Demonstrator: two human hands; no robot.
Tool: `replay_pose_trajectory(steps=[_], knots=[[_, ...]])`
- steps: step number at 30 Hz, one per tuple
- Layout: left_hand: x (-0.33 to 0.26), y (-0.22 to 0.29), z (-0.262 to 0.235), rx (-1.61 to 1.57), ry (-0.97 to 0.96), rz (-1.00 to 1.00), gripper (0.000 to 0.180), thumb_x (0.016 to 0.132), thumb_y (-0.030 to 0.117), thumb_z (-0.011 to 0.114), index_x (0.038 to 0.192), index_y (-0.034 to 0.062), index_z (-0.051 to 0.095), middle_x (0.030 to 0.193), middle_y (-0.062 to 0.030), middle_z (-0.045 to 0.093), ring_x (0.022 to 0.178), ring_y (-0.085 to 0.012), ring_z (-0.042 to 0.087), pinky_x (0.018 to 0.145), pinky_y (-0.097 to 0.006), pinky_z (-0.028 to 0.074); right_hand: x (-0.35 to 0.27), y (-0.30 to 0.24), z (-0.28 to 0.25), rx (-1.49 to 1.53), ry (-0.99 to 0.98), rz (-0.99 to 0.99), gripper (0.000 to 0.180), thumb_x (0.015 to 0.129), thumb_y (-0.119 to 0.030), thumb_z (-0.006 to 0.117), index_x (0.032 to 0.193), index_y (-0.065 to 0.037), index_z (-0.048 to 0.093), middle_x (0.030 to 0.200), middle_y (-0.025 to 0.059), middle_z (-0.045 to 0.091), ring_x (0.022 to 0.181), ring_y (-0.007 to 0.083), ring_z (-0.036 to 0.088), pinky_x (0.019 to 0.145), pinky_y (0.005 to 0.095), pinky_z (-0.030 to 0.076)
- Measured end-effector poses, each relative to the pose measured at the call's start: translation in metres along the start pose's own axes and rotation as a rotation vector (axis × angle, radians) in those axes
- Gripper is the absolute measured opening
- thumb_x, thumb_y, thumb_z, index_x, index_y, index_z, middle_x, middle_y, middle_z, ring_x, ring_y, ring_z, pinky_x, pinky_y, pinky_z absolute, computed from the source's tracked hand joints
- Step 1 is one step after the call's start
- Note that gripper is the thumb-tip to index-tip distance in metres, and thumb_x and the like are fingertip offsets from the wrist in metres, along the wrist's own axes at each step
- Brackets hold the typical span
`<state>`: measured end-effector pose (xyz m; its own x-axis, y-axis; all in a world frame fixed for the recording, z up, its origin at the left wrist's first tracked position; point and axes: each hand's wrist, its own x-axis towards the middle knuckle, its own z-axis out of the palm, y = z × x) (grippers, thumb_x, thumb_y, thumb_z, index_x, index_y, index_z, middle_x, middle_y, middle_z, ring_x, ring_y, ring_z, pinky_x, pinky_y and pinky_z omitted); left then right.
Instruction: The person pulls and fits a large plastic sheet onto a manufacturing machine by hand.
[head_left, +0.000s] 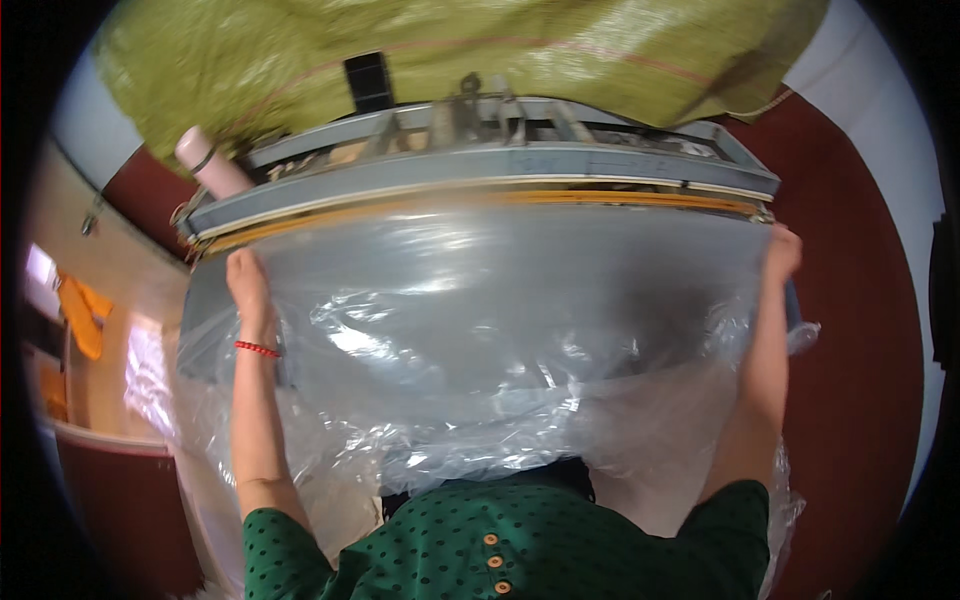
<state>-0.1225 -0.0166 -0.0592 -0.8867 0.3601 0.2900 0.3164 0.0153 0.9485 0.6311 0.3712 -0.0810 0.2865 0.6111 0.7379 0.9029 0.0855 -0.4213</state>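
The clear plastic sheet [470,300] is stretched wide across the front of a grey machine [480,165], its upper edge lying along the long yellow-edged bar [480,197] that runs from side to side, and the rest of it hanging down toward your chest in loose, crinkled folds. Your left hand [247,280] is pressed up near the left end of that bar, fingers closed on the sheet's upper left edge, with a red bead bracelet [257,348] on the wrist just below. Your right hand [782,255] is up at the far right end of the bar, and it looks clamped on the sheet's upper right corner, though the fingers are partly hidden by the plastic, so you cannot see exactly how they lie. Both arms reach out well apart, holding the sheet taut between them. Behind the bar, the machine's grey metal frame shows rails and brackets. A pink bottle [212,163] lies tilted at the frame's upper left corner. A green woven sack [470,45] spreads behind the machine along the top of the view. The floor [860,330] to your right is dark red. Your green dotted shirt [510,545] with orange buttons fills the lower edge, just under the bunched plastic.
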Motion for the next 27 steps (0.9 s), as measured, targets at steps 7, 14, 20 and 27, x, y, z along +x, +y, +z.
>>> replay_pose_trajectory(steps=[7,14,20,27], knots=[[0.062,-0.07,0.002,-0.039,0.067,0.087,0.018,0.085,0.015,0.051,0.068,0.0101,0.046,0.06,0.0063,0.04,0.054,-0.0034,0.033,0.047,-0.019,0.027,-0.033,-0.07,0.075,0.577,-0.058,0.296,0.022,0.081,-0.021,0.061,0.073,-0.002,0.054,0.069,0.0054,0.057,0.067,0.0119,0.05,0.068,0.0264,0.042],[0.082,-0.09,0.0,0.089,0.096,0.162,0.017,0.081,0.016,0.059,0.071,0.0074,0.049,0.063,0.006,0.044,0.058,-0.0037,0.034,0.052,-0.018,0.029,-0.031,-0.081,0.077,0.469,-0.018,0.361,0.021,0.075,-0.017,0.064,0.072,0.0,0.052,0.07,0.0059,0.057,0.064,0.0131,0.051,0.066,0.0265,0.043],[0.078,-0.084,-0.001,-0.023,0.188,0.011,0.008,0.081,0.012,0.05,0.083,0.0047,0.047,0.067,0.0003,0.047,0.055,-0.0077,0.041,0.048,-0.021,0.035,-0.025,-0.08,0.068,0.484,0.083,0.471,0.013,0.079,-0.013,0.057,0.081,-0.001,0.051,0.074,0.0093,0.057,0.063,0.0175,0.055,0.06,0.0305,0.046],[0.071,-0.075,0.0,-0.102,0.227,0.061,0.006,0.082,0.012,0.049,0.081,0.0055,0.049,0.069,0.0031,0.046,0.058,-0.0064,0.041,0.049,-0.021,0.034,-0.03,-0.091,0.064,0.471,0.118,0.545,0.014,0.083,-0.01,0.05,0.094,-0.001,0.049,0.082,0.0133,0.058,0.072,0.0269,0.058,0.067,0.0361,0.047]])
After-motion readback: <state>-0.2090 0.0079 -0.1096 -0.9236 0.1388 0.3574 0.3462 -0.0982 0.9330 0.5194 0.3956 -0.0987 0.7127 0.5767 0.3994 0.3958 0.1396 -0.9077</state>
